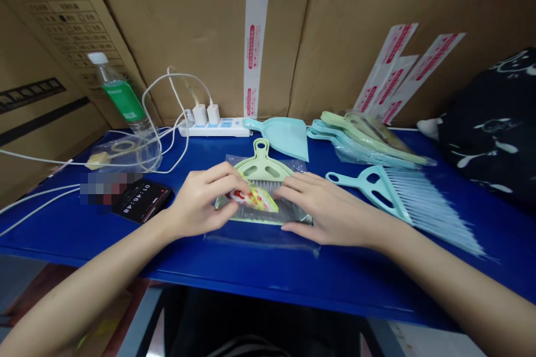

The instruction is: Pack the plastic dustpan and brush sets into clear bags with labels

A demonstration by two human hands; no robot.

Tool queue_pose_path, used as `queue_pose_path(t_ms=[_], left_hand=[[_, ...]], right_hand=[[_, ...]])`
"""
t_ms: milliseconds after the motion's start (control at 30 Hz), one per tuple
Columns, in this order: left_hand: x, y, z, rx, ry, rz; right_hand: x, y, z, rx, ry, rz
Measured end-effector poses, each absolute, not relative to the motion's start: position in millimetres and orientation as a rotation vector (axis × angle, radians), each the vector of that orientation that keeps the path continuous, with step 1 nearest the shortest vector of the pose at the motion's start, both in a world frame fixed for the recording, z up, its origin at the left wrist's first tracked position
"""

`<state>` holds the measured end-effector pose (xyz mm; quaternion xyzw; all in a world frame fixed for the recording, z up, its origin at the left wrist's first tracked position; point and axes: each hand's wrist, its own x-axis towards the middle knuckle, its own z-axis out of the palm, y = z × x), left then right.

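A green hand brush with a dustpan [262, 167] lies in a clear plastic bag [259, 237] on the table in front of me. A colourful printed card [255, 199] rests over the grey bristles, tilted. My left hand [211, 198] is closed, with thumb and fingers pinching the card's left end. My right hand [312, 206] is curled around the right side of the bag, its fingertips near the card's right end. The fingers hide part of the bag's edge.
Right of my hands lies a blue brush [377, 189]. Behind are a blue dustpan [285, 135], a pile of bagged sets [368, 136] and a power strip [230, 127] with white cables. A phone [144, 201], tape and bottle [123, 100] stand left; cardboard walls the back.
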<state>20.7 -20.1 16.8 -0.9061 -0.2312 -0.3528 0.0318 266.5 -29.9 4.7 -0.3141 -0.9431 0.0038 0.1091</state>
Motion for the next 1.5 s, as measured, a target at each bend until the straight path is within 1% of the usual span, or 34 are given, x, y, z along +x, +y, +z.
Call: queue_pose_path(t_ms=[200,333,500,633,733,900,1067,1167,1233,1300,1367,1433,1500], left_hand=[[18.2,-28.9,23.6,-3.113,-0.424,-0.903],[19.7,-34.5,24.2,-3.278,-0.314,-0.779],[19.8,-37.7,23.2,-3.444,-0.214,-0.802],[18.8,-38.2,23.7,-3.638,-0.105,-0.730],[18.0,-38.2,23.1,-3.688,-0.111,-0.700],[16.9,-36.0,18.1,-3.676,-0.276,-0.657],[19.2,-32.8,18.4,-3.650,-0.251,-0.653],[17.2,-32.0,27.7,-3.588,-0.217,-0.746],[12.0,-31.3,35.3,-3.477,-0.246,-0.873],[4.8,-28.8,40.2,-3.211,-0.376,-1.107],[-2.2,-23.4,40.4,-2.777,-0.580,-1.271],[-7.1,-14.6,36.5,-2.375,-0.736,-1.172],[-9.8,-4.4,31.4,-2.161,-0.734,-0.914]], right_hand=[[268.3,-29.2,7.1,-0.905,-2.807,0.050],[269.0,-29.1,9.3,-0.922,-2.822,0.122],[268.5,-27.7,7.3,-0.910,-2.830,0.196],[268.7,-27.5,6.9,-0.918,-2.803,0.248],[269.7,-27.8,8.0,-0.929,-2.766,0.296],[271.6,-27.2,7.9,-0.930,-2.725,0.316],[271.1,-27.4,8.8,-0.942,-2.723,0.314],[269.9,-28.2,10.3,-0.938,-2.743,0.311],[269.5,-28.9,11.1,-0.937,-2.756,0.317],[269.4,-29.5,11.5,-0.945,-2.764,0.314],[269.3,-29.9,11.6,-0.948,-2.768,0.309],[269.0,-30.0,11.7,-0.945,-2.775,0.302],[268.2,-29.9,11.8,-0.937,-2.784,0.291]])
